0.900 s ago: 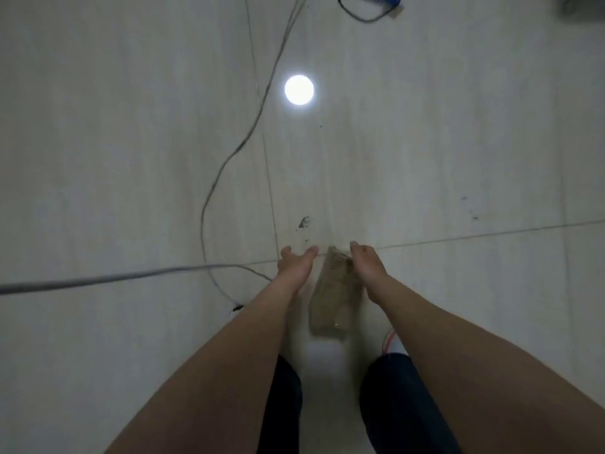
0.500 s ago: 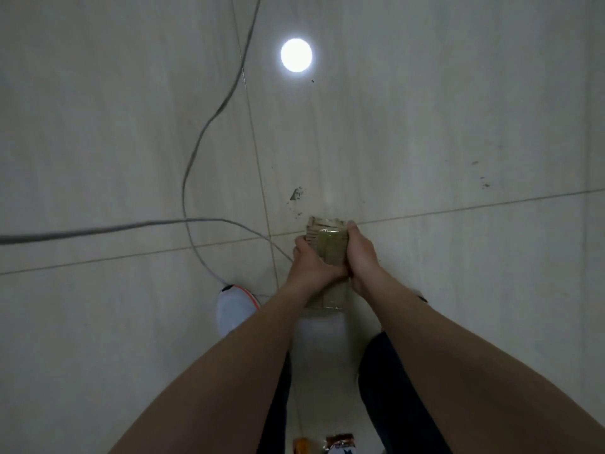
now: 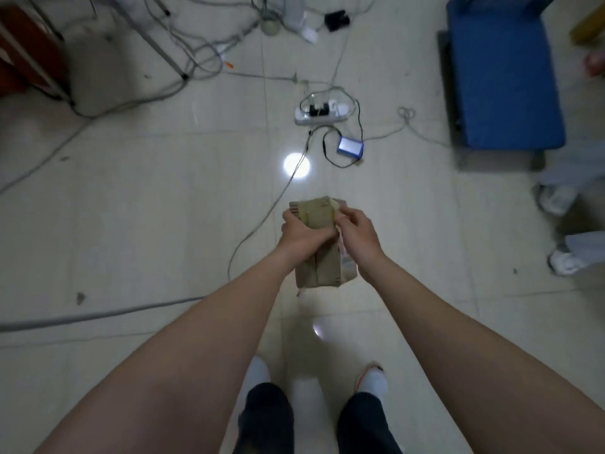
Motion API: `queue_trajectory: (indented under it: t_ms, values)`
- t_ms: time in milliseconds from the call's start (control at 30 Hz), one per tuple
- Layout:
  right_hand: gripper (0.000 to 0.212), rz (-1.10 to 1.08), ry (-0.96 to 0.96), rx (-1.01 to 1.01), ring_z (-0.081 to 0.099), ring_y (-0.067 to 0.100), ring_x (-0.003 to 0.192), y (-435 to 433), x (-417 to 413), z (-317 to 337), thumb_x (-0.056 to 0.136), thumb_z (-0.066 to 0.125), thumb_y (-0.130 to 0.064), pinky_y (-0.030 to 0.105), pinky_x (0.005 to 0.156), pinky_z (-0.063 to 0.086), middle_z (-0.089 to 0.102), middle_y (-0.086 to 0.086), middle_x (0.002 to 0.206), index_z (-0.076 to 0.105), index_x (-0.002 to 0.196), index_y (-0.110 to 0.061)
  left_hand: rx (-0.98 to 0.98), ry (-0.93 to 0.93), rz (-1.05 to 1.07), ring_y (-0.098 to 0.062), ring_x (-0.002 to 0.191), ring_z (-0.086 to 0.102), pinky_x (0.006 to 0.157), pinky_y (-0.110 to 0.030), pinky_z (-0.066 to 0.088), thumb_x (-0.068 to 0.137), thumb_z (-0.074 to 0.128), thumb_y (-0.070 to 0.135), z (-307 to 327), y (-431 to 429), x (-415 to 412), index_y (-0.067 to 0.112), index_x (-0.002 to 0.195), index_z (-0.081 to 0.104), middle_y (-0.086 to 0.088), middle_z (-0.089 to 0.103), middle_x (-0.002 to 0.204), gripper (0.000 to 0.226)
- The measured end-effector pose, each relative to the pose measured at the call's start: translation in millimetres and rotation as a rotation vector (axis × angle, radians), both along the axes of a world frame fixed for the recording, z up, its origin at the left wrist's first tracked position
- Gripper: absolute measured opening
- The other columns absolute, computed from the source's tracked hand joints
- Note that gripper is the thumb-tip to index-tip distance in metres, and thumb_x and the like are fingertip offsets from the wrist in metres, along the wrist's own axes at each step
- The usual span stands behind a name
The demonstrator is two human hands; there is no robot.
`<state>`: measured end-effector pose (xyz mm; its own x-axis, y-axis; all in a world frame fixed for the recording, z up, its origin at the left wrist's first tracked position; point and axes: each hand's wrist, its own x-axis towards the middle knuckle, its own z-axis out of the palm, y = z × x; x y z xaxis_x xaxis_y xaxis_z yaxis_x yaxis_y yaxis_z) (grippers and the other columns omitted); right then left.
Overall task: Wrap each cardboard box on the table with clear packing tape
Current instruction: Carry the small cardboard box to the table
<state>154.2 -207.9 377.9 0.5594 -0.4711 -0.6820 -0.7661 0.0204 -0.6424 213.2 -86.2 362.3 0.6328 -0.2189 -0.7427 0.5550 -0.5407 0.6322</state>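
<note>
The left hand grips the cardboard box from its left; the right hand pinches its far right edge. If this pinch slips, the box may fall.

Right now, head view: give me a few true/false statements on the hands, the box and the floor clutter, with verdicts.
1. Both the left hand and the right hand hold the cardboard box. True.
2. The cardboard box rests on a table. False: it is held up above the tiled floor; no table is in view.
3. A white power strip lies on the floor beyond the box. True.
4. The blue pad is at the left of the view. False: it is at the upper right.
5. The person is barefoot. False: light-coloured shoes show at the bottom.
</note>
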Motion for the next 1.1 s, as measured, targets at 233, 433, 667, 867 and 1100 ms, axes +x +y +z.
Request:
queue_trajectory:
  t_ms: [233, 433, 667, 867, 1100]
  values:
    - [0.069, -0.034, -0.075, -0.05, 0.059, 0.033, 0.123, -43.7, 97.8, 170.8, 0.063, 0.056, -0.059, 0.052, 0.105, 0.051, 0.063, -0.001, 0.127, 0.058, 0.128, -0.039, -0.185, -0.073, 0.096, -0.017, 0.111, 0.059, 0.091, -0.044, 0.056, 0.074, 0.08, 0.044, 200.9, -11.5, 126.1, 0.026, 0.144, 0.028, 0.006, 0.057, 0.125, 0.089]
    - [0.03, -0.008, -0.132, 0.053, 0.07, 0.022, 0.095, -96.6, 172.9, 297.9, 0.101, 0.049, -0.047, 0.035, 0.079, 0.055, 0.076, -0.003, 0.102, 0.067, 0.108, -0.023, -0.38, -0.085, 0.112, -0.023, 0.102, 0.066, 0.073, -0.039, 0.057, 0.068, 0.068, 0.041, 334.1, -57.3, 204.0, 0.032, 0.132, 0.053, 0.002, 0.068, 0.114, 0.067]
    - [0.043, 0.047, -0.179, 0.139, 0.073, 0.028, 0.098, -182.1, 269.1, 400.7, 0.104, 0.043, -0.054, 0.048, 0.091, 0.056, 0.079, 0.001, 0.101, 0.071, 0.111, -0.023, -0.416, -0.104, 0.211, -0.027, 0.094, 0.066, 0.085, -0.047, 0.058, 0.062, 0.074, 0.045, 426.2, -129.0, 287.2, 0.021, 0.13, 0.061, -0.003, 0.071, 0.106, 0.073]
    - [0.048, 0.1, -0.272, 0.173, 0.073, 0.032, 0.098, -239.3, 353.2, 476.1, 0.102, 0.038, -0.062, 0.057, 0.086, 0.057, 0.078, 0.001, 0.108, 0.066, 0.117, -0.026, -0.461, -0.16, 0.205, -0.023, 0.086, 0.059, 0.082, -0.04, 0.048, 0.082, 0.068, 0.043, 502.0, -185.2, 366.1, 0.02, 0.112, 0.064, 0.001, 0.065, 0.091, 0.038]
    - [0.069, 0.081, -0.279, 0.222, 0.074, 0.043, 0.095, -280.5, 464.0, 496.7, 0.073, 0.045, -0.085, 0.077, 0.08, 0.052, 0.08, 0.003, 0.103, 0.072, 0.109, -0.032, -0.46, -0.175, 0.19, -0.019, 0.078, 0.062, 0.069, -0.032, 0.055, 0.093, 0.061, 0.04, 527.6, -221.9, 470.3, 0.02, 0.107, 0.064, 0.003, 0.064, 0.085, 0.025]
